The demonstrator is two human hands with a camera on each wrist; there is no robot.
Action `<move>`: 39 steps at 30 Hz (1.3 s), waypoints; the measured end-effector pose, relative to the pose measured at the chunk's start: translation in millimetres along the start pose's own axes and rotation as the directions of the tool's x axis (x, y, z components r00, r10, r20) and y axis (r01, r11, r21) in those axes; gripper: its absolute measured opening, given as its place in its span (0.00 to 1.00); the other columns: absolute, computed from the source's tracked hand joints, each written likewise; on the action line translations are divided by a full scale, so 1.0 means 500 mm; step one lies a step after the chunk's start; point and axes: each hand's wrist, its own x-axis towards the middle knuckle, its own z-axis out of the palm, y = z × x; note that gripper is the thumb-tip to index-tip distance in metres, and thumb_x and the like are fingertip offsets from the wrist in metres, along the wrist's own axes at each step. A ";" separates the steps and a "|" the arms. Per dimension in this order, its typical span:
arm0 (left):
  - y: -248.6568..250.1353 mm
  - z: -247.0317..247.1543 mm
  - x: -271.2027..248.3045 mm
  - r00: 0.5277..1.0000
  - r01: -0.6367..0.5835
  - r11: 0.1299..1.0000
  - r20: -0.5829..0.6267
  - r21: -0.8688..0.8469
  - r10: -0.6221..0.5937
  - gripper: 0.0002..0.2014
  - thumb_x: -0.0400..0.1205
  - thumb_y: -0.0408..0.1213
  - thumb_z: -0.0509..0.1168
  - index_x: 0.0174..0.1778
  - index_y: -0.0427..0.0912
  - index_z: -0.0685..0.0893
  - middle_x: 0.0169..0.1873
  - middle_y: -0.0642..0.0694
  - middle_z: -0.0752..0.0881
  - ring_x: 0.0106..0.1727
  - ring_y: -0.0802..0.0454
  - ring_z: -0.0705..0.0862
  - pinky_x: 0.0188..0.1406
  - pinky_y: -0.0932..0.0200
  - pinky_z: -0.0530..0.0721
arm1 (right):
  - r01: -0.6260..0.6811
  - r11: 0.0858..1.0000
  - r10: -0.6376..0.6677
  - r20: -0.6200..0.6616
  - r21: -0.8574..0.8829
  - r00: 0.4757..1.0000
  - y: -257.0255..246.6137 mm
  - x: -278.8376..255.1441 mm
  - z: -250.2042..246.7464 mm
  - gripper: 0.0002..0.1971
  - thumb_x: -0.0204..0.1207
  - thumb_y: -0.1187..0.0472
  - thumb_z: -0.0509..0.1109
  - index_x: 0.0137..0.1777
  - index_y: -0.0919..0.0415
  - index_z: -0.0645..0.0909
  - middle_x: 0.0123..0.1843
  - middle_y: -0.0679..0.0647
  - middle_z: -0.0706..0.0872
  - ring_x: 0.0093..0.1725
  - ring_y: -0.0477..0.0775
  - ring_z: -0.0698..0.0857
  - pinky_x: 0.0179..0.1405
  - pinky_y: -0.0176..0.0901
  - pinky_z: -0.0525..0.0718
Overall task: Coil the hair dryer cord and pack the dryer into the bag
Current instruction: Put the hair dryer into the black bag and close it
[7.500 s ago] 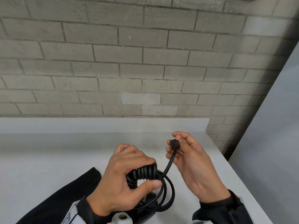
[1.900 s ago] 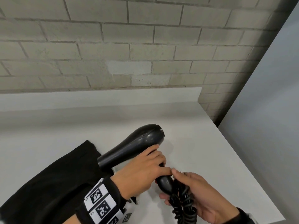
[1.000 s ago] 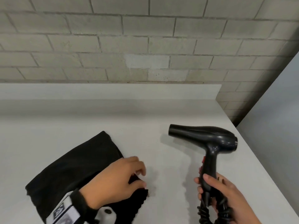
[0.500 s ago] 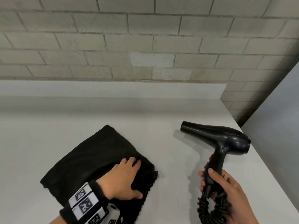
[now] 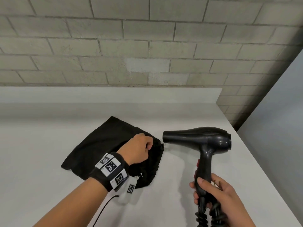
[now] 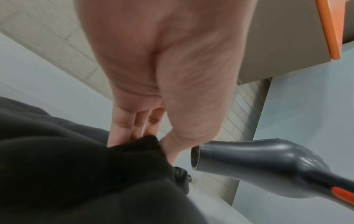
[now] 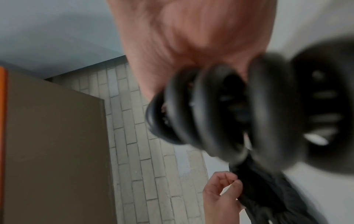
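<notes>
Right hand (image 5: 218, 192) grips the handle of the glossy black plastic hair dryer (image 5: 205, 141), fingers and thumb wrapped round the lower handle. Dryer is held upright above the white table (image 5: 49, 145), barrel level, nozzle pointing left toward the bag mouth. Red switches show on the left side of the handle. The black spiral coiled cord (image 5: 208, 217) hangs bunched under the same hand, running out of the bottom edge of the head view. In the right wrist view the cord (image 7: 201, 113) is a blurred stack of loops just below the palm (image 7: 191, 37); can't tell how the loops are secured.

Left hand (image 5: 139, 149) sits on the flat black fabric drawstring bag (image 5: 101, 148), fingers curled, pinching the cloth at the bag's right-hand edge near the opening. Left wrist view confirms it: fingertips (image 6: 132, 127) and thumb hold a raised fold of the dark fabric (image 6: 76, 174), with the dryer nozzle (image 6: 239, 157) just beside it, not touching. The right wrist view shows the left hand (image 7: 220, 194) with finger and thumb closed on the bag's gathered rim.

Bag lies flat on the table, slanted, its far corner toward the back upstand, gathered edge with a cord toggle facing the dryer. Dryer is outside the bag.

A black wrist band with square black-and-white coded tags (image 5: 113, 169) is on the left wrist, a thin black cable trailing from it. Grey brick wall (image 5: 147, 46) behind the table.
</notes>
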 end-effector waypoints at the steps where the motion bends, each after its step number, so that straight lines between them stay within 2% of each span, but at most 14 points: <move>1: -0.001 -0.004 0.005 1.000 0.013 1.000 -0.002 -0.011 -0.013 0.11 0.81 0.28 0.61 0.47 0.48 0.85 0.48 0.52 0.76 0.40 0.54 0.80 0.36 0.68 0.77 | 0.003 0.999 -0.003 0.015 -0.039 1.000 -0.005 -0.005 -0.001 0.13 0.69 0.69 0.74 0.54 0.72 0.84 0.44 0.77 0.88 0.30 0.65 0.82 0.25 0.46 0.85; 4: -0.003 -0.018 0.018 0.999 0.042 0.998 -0.018 -0.039 -0.042 0.16 0.83 0.28 0.59 0.60 0.47 0.87 0.59 0.49 0.78 0.44 0.55 0.81 0.43 0.69 0.77 | 0.005 0.991 0.004 0.063 -0.137 0.998 -0.013 -0.014 -0.002 0.17 0.65 0.67 0.79 0.54 0.70 0.85 0.44 0.76 0.89 0.32 0.68 0.83 0.32 0.51 0.84; 7: 0.005 -0.028 0.024 0.997 0.033 0.998 -0.062 -0.061 -0.037 0.18 0.84 0.28 0.58 0.64 0.45 0.86 0.66 0.45 0.80 0.57 0.49 0.84 0.56 0.64 0.80 | 0.001 0.985 0.011 0.071 -0.174 0.997 -0.009 -0.013 0.006 0.19 0.61 0.65 0.81 0.52 0.69 0.86 0.43 0.75 0.89 0.31 0.68 0.83 0.34 0.53 0.85; 10: 0.015 -0.033 0.024 0.985 -0.004 0.994 -0.169 -0.107 -0.014 0.19 0.84 0.27 0.58 0.67 0.43 0.85 0.68 0.45 0.81 0.67 0.50 0.81 0.62 0.70 0.72 | -0.019 0.982 0.035 0.086 -0.185 0.996 0.000 -0.006 0.020 0.19 0.61 0.63 0.80 0.52 0.68 0.86 0.43 0.75 0.89 0.32 0.67 0.84 0.36 0.52 0.86; 12: 0.026 -0.035 0.021 0.967 -0.085 0.988 -0.251 -0.125 0.051 0.19 0.84 0.28 0.59 0.70 0.43 0.83 0.67 0.47 0.82 0.68 0.51 0.79 0.64 0.71 0.69 | -0.035 0.979 0.058 0.113 -0.200 0.992 0.005 -0.001 0.031 0.16 0.65 0.66 0.81 0.54 0.67 0.86 0.43 0.75 0.89 0.33 0.67 0.84 0.37 0.53 0.86; 16: 0.054 -0.040 0.016 0.926 -0.238 0.964 -0.327 -0.121 0.187 0.20 0.84 0.30 0.63 0.73 0.44 0.81 0.65 0.50 0.85 0.67 0.52 0.81 0.69 0.65 0.74 | -0.027 0.956 0.085 0.186 -0.292 0.979 0.007 0.007 0.054 0.16 0.66 0.65 0.80 0.54 0.61 0.87 0.45 0.76 0.87 0.32 0.63 0.85 0.37 0.50 0.86; 20: 0.068 -0.051 0.017 0.923 -0.160 0.966 -0.379 -0.203 0.073 0.20 0.84 0.32 0.65 0.74 0.41 0.78 0.61 0.48 0.82 0.56 0.53 0.81 0.61 0.67 0.74 | -0.010 0.906 0.108 0.208 -0.423 0.972 0.012 0.017 0.067 0.13 0.67 0.61 0.81 0.50 0.61 0.85 0.46 0.75 0.87 0.33 0.60 0.87 0.39 0.50 0.89; 22: 0.067 -0.059 0.021 0.951 -0.053 0.971 -0.307 -0.232 -0.021 0.21 0.84 0.34 0.65 0.75 0.39 0.76 0.63 0.45 0.81 0.55 0.51 0.81 0.58 0.67 0.73 | 0.002 0.889 0.110 0.218 -0.459 0.970 0.013 0.020 0.070 0.12 0.67 0.59 0.80 0.48 0.60 0.85 0.46 0.74 0.88 0.33 0.59 0.88 0.41 0.51 0.89; 24: 0.064 -0.068 0.028 0.976 0.046 0.983 -0.200 -0.177 -0.082 0.16 0.85 0.34 0.62 0.68 0.37 0.82 0.61 0.43 0.85 0.56 0.48 0.84 0.54 0.65 0.75 | 0.015 0.876 0.110 0.230 -0.482 0.967 0.012 0.020 0.073 0.11 0.67 0.59 0.80 0.48 0.59 0.85 0.45 0.73 0.88 0.33 0.59 0.88 0.41 0.50 0.89; 27: 0.063 -0.075 0.031 0.981 0.079 0.975 -0.156 -0.206 -0.113 0.10 0.85 0.33 0.61 0.53 0.37 0.89 0.52 0.43 0.89 0.48 0.51 0.84 0.45 0.64 0.76 | 0.023 0.864 0.116 0.244 -0.502 0.963 0.010 0.018 0.076 0.11 0.67 0.58 0.80 0.48 0.59 0.84 0.43 0.73 0.88 0.33 0.59 0.87 0.41 0.50 0.89; 30: 0.075 -0.076 0.027 0.964 0.018 0.949 -0.247 -0.315 -0.101 0.09 0.85 0.33 0.63 0.54 0.39 0.89 0.50 0.46 0.88 0.51 0.52 0.84 0.46 0.66 0.75 | 0.028 0.856 0.131 0.269 -0.516 0.954 0.010 0.014 0.080 0.12 0.66 0.57 0.80 0.47 0.57 0.85 0.38 0.65 0.88 0.33 0.58 0.87 0.39 0.49 0.87; 35: 0.117 -0.085 -0.001 0.916 -0.170 0.918 -0.400 -0.359 0.013 0.08 0.84 0.35 0.67 0.55 0.44 0.90 0.49 0.54 0.91 0.50 0.61 0.86 0.46 0.83 0.75 | 0.043 0.829 0.163 0.314 -0.558 0.935 0.011 0.015 0.088 0.12 0.67 0.56 0.80 0.48 0.55 0.84 0.36 0.58 0.88 0.33 0.56 0.87 0.41 0.48 0.89; 37: 0.133 -0.089 -0.025 0.909 -0.268 0.896 -0.401 -0.355 0.113 0.08 0.84 0.36 0.68 0.55 0.47 0.91 0.48 0.56 0.92 0.50 0.65 0.87 0.53 0.80 0.78 | 0.021 0.826 0.194 0.319 -0.563 0.928 0.003 0.020 0.093 0.13 0.67 0.56 0.80 0.48 0.58 0.83 0.37 0.60 0.88 0.32 0.56 0.87 0.38 0.46 0.88; 39: 0.147 -0.084 -0.050 0.896 -0.370 0.878 -0.366 -0.304 0.251 0.08 0.84 0.38 0.68 0.55 0.50 0.91 0.48 0.59 0.91 0.51 0.65 0.87 0.59 0.72 0.80 | -0.046 0.836 0.260 0.320 -0.547 0.911 -0.007 0.031 0.098 0.14 0.67 0.58 0.80 0.50 0.62 0.83 0.41 0.66 0.89 0.33 0.58 0.86 0.35 0.46 0.86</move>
